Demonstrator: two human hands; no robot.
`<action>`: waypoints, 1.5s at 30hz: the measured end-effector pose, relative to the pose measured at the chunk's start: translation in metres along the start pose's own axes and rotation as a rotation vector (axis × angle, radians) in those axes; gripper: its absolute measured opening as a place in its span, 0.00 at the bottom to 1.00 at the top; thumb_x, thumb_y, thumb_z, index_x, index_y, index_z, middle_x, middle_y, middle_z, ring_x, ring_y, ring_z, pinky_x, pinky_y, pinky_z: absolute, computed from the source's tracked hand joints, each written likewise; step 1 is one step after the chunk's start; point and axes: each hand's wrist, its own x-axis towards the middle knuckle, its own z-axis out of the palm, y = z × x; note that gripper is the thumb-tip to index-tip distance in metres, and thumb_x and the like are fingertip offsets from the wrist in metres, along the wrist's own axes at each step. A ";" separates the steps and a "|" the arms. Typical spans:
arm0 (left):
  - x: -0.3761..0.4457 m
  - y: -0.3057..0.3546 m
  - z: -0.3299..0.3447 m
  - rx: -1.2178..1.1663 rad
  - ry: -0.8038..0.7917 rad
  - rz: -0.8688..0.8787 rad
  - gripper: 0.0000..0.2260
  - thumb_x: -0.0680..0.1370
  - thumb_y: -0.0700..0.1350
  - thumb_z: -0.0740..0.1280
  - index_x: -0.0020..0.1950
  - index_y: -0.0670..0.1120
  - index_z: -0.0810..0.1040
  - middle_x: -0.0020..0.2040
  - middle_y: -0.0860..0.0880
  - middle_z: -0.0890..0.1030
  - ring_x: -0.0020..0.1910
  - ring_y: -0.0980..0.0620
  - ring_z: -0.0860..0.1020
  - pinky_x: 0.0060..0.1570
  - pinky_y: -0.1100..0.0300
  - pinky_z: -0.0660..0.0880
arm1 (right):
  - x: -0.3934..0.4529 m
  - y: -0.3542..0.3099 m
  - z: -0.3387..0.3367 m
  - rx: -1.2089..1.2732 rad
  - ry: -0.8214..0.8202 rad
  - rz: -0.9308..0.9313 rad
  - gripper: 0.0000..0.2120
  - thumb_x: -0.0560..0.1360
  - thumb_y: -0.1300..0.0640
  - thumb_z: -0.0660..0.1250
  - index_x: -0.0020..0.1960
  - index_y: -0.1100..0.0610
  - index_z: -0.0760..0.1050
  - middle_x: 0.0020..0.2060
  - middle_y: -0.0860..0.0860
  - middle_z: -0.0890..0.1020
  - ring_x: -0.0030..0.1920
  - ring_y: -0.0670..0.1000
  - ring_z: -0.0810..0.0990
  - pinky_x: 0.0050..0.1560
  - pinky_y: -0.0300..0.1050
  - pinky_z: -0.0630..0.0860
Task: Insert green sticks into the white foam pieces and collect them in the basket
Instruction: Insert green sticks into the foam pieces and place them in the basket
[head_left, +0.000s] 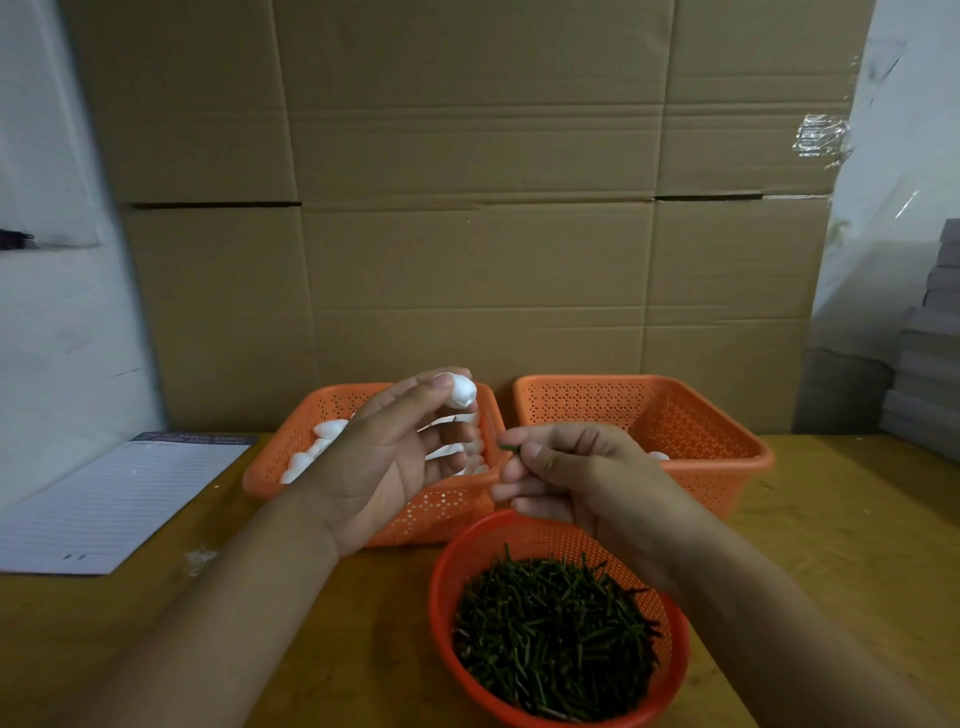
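Beside notepad (111, 499), left hand (395, 457) pinches foam piece (461, 391); right hand (576, 478) green stick (509, 448).

Wooden table (156, 623), yellow-brown. Landmark: round orange basket of green sticks (558, 621), near front edge. Directly behind it, two rectangular orange baskets side by side: left one (374, 478), right one (675, 431). Lined notepad (114, 499) far left. Small white scrap (199, 558) between notepad and round basket.
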 end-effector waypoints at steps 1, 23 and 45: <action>0.000 0.000 0.000 0.009 0.004 0.000 0.09 0.72 0.51 0.75 0.51 0.50 0.86 0.46 0.50 0.81 0.42 0.54 0.81 0.39 0.60 0.79 | 0.000 -0.001 0.001 0.019 0.009 -0.012 0.09 0.80 0.65 0.62 0.57 0.63 0.79 0.42 0.57 0.85 0.44 0.53 0.87 0.38 0.38 0.81; -0.002 -0.002 0.003 0.054 -0.020 -0.019 0.11 0.69 0.45 0.79 0.51 0.52 0.86 0.52 0.47 0.84 0.46 0.54 0.83 0.40 0.61 0.79 | -0.005 -0.006 0.004 -0.126 0.284 -0.218 0.05 0.78 0.60 0.69 0.45 0.59 0.82 0.39 0.56 0.87 0.34 0.48 0.84 0.29 0.37 0.76; -0.002 -0.009 0.007 0.176 -0.038 0.005 0.16 0.69 0.46 0.78 0.55 0.49 0.81 0.57 0.42 0.84 0.49 0.51 0.83 0.43 0.61 0.79 | -0.005 -0.004 0.003 -0.175 0.269 -0.221 0.05 0.77 0.59 0.70 0.45 0.58 0.83 0.38 0.55 0.87 0.35 0.49 0.85 0.30 0.37 0.76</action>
